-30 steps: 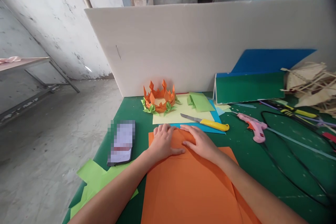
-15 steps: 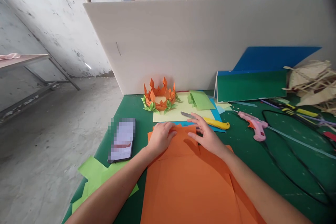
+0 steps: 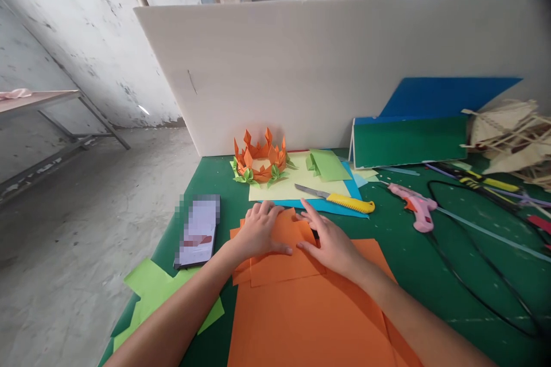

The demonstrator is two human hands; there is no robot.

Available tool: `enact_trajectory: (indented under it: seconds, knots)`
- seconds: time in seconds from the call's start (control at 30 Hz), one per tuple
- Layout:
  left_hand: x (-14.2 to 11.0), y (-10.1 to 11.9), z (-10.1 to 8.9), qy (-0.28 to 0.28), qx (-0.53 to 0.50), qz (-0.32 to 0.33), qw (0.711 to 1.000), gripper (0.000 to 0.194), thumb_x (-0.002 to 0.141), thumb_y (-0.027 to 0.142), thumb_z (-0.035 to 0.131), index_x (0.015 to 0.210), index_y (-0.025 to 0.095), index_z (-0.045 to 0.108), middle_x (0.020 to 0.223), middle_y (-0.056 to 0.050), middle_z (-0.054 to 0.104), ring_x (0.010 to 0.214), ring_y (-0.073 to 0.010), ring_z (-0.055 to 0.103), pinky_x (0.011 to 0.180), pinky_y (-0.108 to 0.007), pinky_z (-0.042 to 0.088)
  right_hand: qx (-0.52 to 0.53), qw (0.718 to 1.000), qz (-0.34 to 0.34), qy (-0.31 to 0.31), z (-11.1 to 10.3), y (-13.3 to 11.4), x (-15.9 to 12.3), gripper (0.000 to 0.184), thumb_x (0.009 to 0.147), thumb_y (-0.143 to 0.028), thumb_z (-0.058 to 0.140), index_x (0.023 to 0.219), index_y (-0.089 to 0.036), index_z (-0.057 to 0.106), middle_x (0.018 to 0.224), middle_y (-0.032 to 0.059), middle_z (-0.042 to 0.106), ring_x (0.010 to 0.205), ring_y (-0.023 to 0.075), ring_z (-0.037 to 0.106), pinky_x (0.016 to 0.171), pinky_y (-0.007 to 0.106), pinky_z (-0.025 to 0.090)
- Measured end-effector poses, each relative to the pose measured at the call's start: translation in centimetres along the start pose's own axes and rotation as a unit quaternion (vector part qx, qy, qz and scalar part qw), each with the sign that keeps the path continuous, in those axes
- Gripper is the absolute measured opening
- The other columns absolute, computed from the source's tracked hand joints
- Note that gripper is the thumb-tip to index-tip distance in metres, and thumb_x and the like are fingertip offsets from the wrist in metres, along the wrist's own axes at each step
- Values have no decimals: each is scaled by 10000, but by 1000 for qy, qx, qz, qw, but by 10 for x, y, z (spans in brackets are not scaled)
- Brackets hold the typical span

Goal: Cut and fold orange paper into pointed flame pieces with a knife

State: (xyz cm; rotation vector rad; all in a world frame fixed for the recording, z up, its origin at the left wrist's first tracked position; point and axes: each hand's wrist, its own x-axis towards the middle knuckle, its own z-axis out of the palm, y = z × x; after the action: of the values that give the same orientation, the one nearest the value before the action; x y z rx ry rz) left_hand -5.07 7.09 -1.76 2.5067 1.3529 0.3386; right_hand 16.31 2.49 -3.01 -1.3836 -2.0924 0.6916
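Several smaller orange paper pieces (image 3: 284,266) lie overlapped on a large orange sheet (image 3: 310,321) in front of me. My left hand (image 3: 260,232) rests on the smaller pieces with its fingers spread and its thumb stretched to the right. My right hand (image 3: 330,242) is at their right edge, index finger extended forward and thumb apart, over the paper; some fingertips are hidden. Just beyond the hands a yellow utility knife (image 3: 350,202) lies with its blade out. An orange paper crown with green leaves (image 3: 260,163) stands behind.
A phone (image 3: 200,229) and green paper pieces (image 3: 159,287) lie at the left. A pink glue gun (image 3: 415,205) with a trailing cable is on the right of the green table (image 3: 469,292). Wooden-stick models (image 3: 512,132) and a tall white board (image 3: 275,74) stand behind.
The smaller orange pieces have moved toward me and fanned out to the left. My left hand has spread its fingers over them; my right hand has shifted slightly nearer.
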Motion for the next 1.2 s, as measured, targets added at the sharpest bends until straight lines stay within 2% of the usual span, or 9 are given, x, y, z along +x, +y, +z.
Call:
enact_trajectory:
  seconds: [0.2,0.33,0.43,0.53,0.67,0.73,0.87,1.0,1.2]
  knots:
    - [4,3,-1,10,-18,-22,1000,706,600,654,770,1123,208,609,1111,-109,584,1031,-331,497,877,-464,415,159,986,37,24,7,-13,1,849,881,-260,551,1556,-341,42,1302,71,634,1015,241,672,821,371,555]
    - [8,7,-10,53,-61,-40,996,408,668,441,810,990,243,656,934,-31,660,1003,-288,533,893,-442,393,270,960,36,67,-1,-11,6,860,879,-268,549,1547,-333,12,1376,115,574,783,168,671,724,337,571]
    - [10,9,-21,65,-175,-57,981,339,725,332,764,1033,261,642,867,4,645,868,-218,589,797,-357,442,314,945,55,71,-17,-5,8,910,875,-352,586,1543,-339,-33,1449,144,495,835,174,683,767,369,586]
    - [9,15,-31,54,-376,-101,919,426,763,372,728,1135,250,559,850,4,635,748,-183,629,639,-284,479,363,924,95,80,-35,0,6,934,836,-431,666,1540,-346,58,1446,127,504,1054,230,669,878,409,572]
    - [4,35,-31,80,-608,-171,771,664,757,421,754,1287,269,383,1115,-72,636,864,-219,691,695,-331,563,405,898,159,66,-49,2,-4,782,783,-515,714,1434,-281,350,1226,104,682,1065,282,679,841,431,586]
    - [0,49,-25,87,-653,-217,720,759,740,388,777,1337,289,318,1193,-91,616,847,-216,698,707,-358,578,436,881,177,52,-52,1,-10,633,785,-520,712,1316,-255,491,1161,97,717,1021,289,701,829,431,588]
    - [-13,70,-16,-17,-741,-237,628,831,714,275,796,1373,286,289,1302,-122,591,991,-260,685,781,-386,570,474,853,210,58,-52,6,-15,482,729,-467,779,1116,-225,624,1033,83,761,931,285,731,831,430,582]
    - [-23,78,-17,-111,-762,-242,590,615,704,203,766,1242,236,470,1288,-119,610,1087,-270,651,782,-349,557,467,859,205,48,-48,13,-12,426,715,-466,791,1017,-208,638,1002,85,766,915,280,731,825,423,578]
    - [-25,71,-9,-100,-738,-255,617,556,735,254,762,1222,241,493,1273,-114,620,1050,-244,664,750,-323,559,383,899,207,41,-44,19,-15,403,720,-544,754,919,-212,644,944,75,770,910,293,722,788,403,563]
